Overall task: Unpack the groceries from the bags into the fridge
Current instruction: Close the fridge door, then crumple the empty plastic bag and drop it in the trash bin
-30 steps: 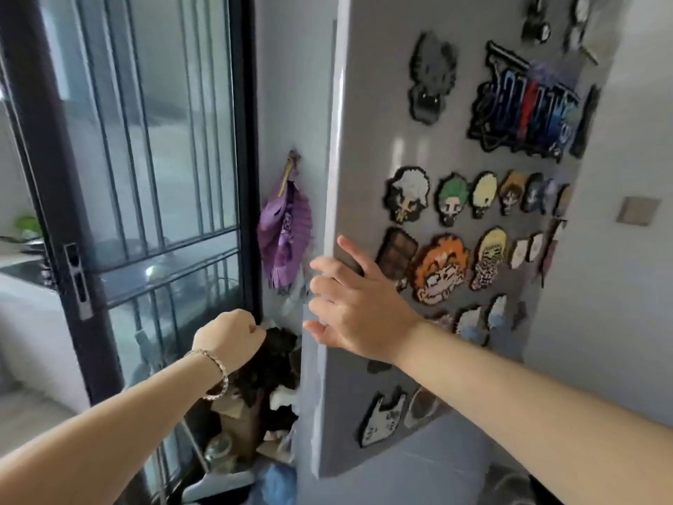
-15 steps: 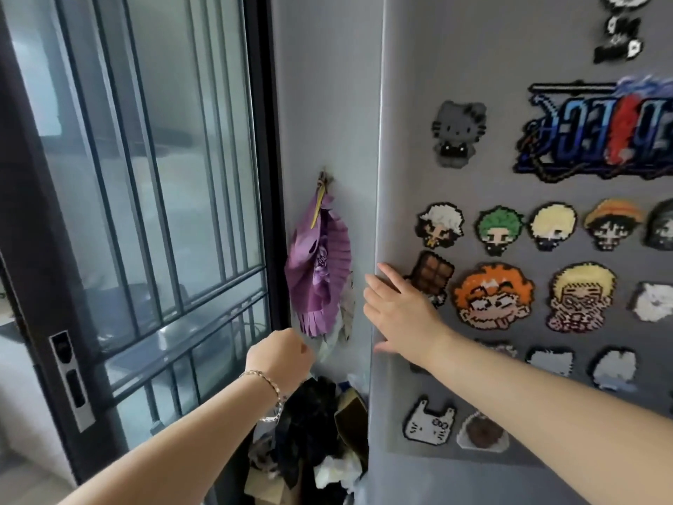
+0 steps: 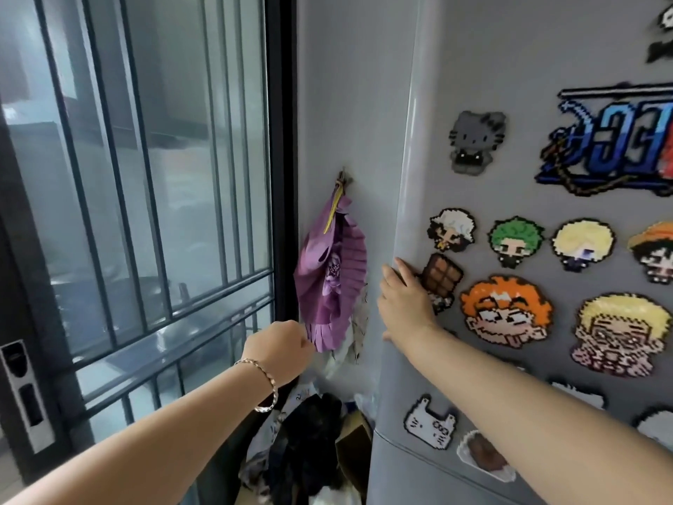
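Observation:
The grey fridge door (image 3: 491, 67) fills the right side, covered with pixel-bead magnets such as an orange-haired face (image 3: 506, 311). My right hand (image 3: 404, 300) lies flat against the door near its left edge, fingers stretched out, beside a chocolate-bar magnet (image 3: 442, 278). My left hand (image 3: 280, 348), with a bracelet on the wrist, is curled into a fist in front of the wall, just below and left of a hanging purple fan (image 3: 331, 282). Nothing shows inside the fist. No grocery bag or food item is recognisable.
A dark-framed glass sliding door with bars (image 3: 145, 176) and a metal lock plate (image 3: 25, 395) takes up the left. In the narrow gap between that door and the fridge, a pile of dark bags, paper and cardboard (image 3: 313, 442) lies on the floor.
The fridge door has swung from ajar to flush under my right hand. My left fist has risen a little towards the purple fan.

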A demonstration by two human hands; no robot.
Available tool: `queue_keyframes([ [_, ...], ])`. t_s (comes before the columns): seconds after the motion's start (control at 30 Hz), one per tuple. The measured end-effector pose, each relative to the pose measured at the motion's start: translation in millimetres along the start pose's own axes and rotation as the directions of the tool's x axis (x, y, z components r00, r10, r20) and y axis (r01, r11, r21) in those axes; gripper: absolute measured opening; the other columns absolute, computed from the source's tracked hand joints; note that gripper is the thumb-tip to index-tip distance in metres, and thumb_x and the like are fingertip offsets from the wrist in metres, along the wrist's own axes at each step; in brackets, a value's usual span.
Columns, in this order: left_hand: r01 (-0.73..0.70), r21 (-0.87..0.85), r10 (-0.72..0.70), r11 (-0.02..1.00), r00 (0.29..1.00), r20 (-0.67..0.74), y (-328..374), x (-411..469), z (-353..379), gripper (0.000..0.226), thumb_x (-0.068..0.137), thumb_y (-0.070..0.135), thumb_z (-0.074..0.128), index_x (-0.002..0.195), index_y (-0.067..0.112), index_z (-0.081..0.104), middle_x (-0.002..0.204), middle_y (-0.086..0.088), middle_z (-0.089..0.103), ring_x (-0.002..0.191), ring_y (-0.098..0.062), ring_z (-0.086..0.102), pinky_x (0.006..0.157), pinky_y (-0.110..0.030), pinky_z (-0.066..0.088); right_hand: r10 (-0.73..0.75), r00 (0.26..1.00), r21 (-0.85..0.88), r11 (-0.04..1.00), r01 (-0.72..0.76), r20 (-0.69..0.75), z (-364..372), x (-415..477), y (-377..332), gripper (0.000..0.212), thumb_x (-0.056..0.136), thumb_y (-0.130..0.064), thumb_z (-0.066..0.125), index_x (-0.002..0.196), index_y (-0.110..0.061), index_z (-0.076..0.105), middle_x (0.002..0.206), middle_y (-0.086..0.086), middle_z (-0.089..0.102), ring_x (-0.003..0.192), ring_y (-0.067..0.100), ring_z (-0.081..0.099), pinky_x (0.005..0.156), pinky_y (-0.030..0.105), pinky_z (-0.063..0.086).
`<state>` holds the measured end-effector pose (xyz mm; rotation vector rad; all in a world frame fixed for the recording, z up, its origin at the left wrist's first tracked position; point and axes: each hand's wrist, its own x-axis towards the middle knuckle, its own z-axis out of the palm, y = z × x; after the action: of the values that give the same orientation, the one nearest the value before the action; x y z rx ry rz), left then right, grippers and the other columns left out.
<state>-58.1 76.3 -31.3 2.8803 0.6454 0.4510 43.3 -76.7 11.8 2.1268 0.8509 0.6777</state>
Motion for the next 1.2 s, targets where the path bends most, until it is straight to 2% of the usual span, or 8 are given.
queue_keyframes([
  [0.13, 0.049, 0.023, -0.049, 0.999, 0.999, 0.023, -0.4, 3.5, 11.1, 0.030, 0.090, 0.024, 0.040, 0.062, 0.015, 0.043, 0.060, 0.004, 0.046, 0.058, -0.016, 0.049, 0.053, -0.023, 0.039, -0.015, 0.998, 0.166, 0.986, 0.025, -0.063, -1.2, 4.9, -10.4, 0.035, 0.095, -0.020, 0.046, 0.129, -0.014, 0.054, 0.142, 0.015, 0.043, 0.143, 0.034, 0.015, 0.113, 0.053, -0.009],
  [0.23, 0.109, 0.111, -0.128, 0.988, 0.975, 0.180, -15.6, -2.6, 17.8, 0.029, 0.092, 0.029, 0.039, 0.069, 0.014, 0.047, 0.070, 0.003, 0.050, 0.072, -0.019, 0.054, 0.065, -0.027, 0.045, -0.099, 0.979, 0.404, 0.900, 0.165, -0.178, -17.0, 8.5, -26.5, 0.026, 0.091, -0.018, 0.052, 0.114, -0.012, 0.059, 0.120, 0.009, 0.060, 0.122, 0.031, 0.046, 0.110, 0.044, 0.021],
  [0.3, 0.166, 0.176, -0.209, 0.970, 0.941, 0.268, -31.1, -13.5, 23.9, 0.025, 0.092, 0.031, 0.040, 0.078, 0.013, 0.050, 0.075, 0.002, 0.051, 0.077, -0.021, 0.055, 0.067, -0.028, 0.046, -0.188, 0.969, 0.571, 0.783, 0.247, -0.161, -32.0, 13.6, -44.7, 0.025, 0.091, -0.025, 0.050, 0.111, -0.012, 0.058, 0.114, 0.007, 0.061, 0.110, 0.029, 0.055, 0.089, 0.036, 0.038],
  [0.4, 0.302, 0.237, -0.364, 0.923, 0.887, 0.286, -61.2, -40.9, 26.6, 0.022, 0.091, 0.029, 0.042, 0.089, 0.013, 0.057, 0.084, -0.002, 0.058, 0.084, -0.023, 0.058, 0.069, -0.029, 0.046, -0.399, 0.911, 0.683, 0.636, 0.359, -0.108, -58.9, 24.5, -82.7, 0.014, 0.088, -0.023, 0.051, 0.095, -0.014, 0.059, 0.099, 0.003, 0.060, 0.090, 0.027, 0.057, 0.063, 0.027, 0.036],
  [0.53, 0.541, 0.254, -0.591, 0.802, 0.780, 0.207, -110.8, -109.8, 16.8, 0.033, 0.090, 0.032, 0.044, 0.107, 0.010, 0.063, 0.112, -0.006, 0.064, 0.104, -0.025, 0.061, 0.083, -0.032, 0.048, -0.555, 0.812, 0.695, 0.512, 0.504, -0.180, -105.3, 26.0, -139.5, 0.024, 0.089, -0.035, 0.049, 0.079, -0.016, 0.043, 0.074, -0.001, 0.044, 0.075, 0.023, 0.048, 0.055, 0.026, 0.033],
  [0.6, 0.657, 0.236, -0.694, 0.716, 0.707, 0.136, -128.7, -160.9, 4.0, 0.031, 0.088, 0.030, 0.045, 0.103, 0.011, 0.064, 0.111, -0.007, 0.065, 0.102, -0.027, 0.061, 0.080, -0.030, 0.047, -0.643, 0.738, 0.725, 0.406, 0.557, -0.207, -132.9, 12.7, -168.5, 0.031, 0.088, -0.041, 0.050, 0.073, -0.015, 0.044, 0.072, 0.001, 0.046, 0.068, 0.021, 0.048, 0.054, 0.028, 0.035],
  [0.83, 0.926, 0.133, -0.931, 0.354, 0.363, -0.048, -141.9, -381.8, -49.9, 0.025, 0.087, 0.029, 0.045, 0.098, 0.016, 0.064, 0.113, -0.005, 0.064, 0.104, -0.027, 0.059, 0.079, -0.028, 0.045, -0.744, 0.434, 0.550, 0.107, 0.828, -0.508, -239.0, -116.7, -256.7, 0.028, 0.087, -0.032, 0.052, 0.106, -0.018, 0.066, 0.110, 0.002, 0.066, 0.101, 0.024, 0.061, 0.079, 0.029, 0.047],
  [1.2, 0.965, -0.019, -0.945, -0.261, -0.259, -0.201, 9.3, -783.7, -123.5, 0.023, 0.089, 0.028, 0.044, 0.102, 0.018, 0.060, 0.111, -0.003, 0.063, 0.100, -0.026, 0.060, 0.081, -0.029, 0.044, -0.611, -0.175, 0.041, -0.322, 0.946, -0.772, -375.2, -505.3, -287.5, 0.035, 0.093, -0.031, 0.047, 0.124, -0.016, 0.053, 0.121, 0.002, 0.058, 0.112, 0.024, 0.055, 0.080, 0.027, 0.042],
])
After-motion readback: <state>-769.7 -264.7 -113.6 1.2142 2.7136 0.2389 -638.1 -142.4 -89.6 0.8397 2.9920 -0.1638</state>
